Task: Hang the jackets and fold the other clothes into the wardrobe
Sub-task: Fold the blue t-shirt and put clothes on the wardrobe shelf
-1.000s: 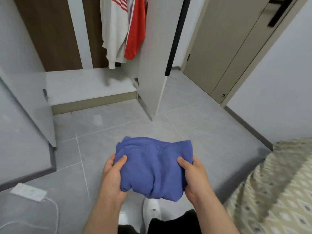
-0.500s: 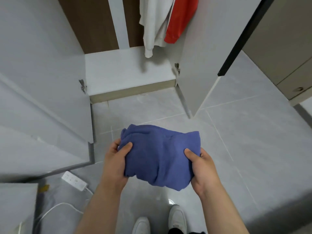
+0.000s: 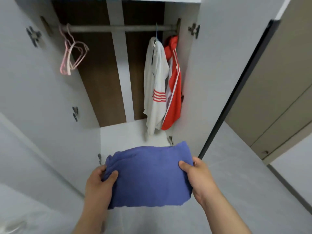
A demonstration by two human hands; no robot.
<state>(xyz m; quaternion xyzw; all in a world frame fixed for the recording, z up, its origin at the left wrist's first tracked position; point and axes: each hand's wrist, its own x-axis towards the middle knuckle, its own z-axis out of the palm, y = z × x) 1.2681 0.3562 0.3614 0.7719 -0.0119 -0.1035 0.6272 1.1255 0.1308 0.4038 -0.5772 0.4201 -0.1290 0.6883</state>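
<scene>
Pinching with the left hand (image 3: 99, 184) the left edge of the folded blue garment (image 3: 148, 176), soft and thick; clamping its right edge with the right hand (image 3: 200, 181). Holding it level in the air before the smooth white wardrobe floor (image 3: 125, 135). Likely needing a flat, low slide in, staying clear of the limp white jacket (image 3: 155, 81) and glossy red jacket (image 3: 174, 88) hanging at right.

Folded blue garment (image 3: 148, 176) is gripped at both edges, left hand (image 3: 98, 186) and right hand (image 3: 200, 179), lower centre. Open wardrobe (image 3: 190, 81) above: white jacket (image 3: 156, 85) and red jacket (image 3: 174, 92) are hung on rail (image 3: 114, 28) upper right, pink hangers (image 3: 72, 54) upper left.
</scene>
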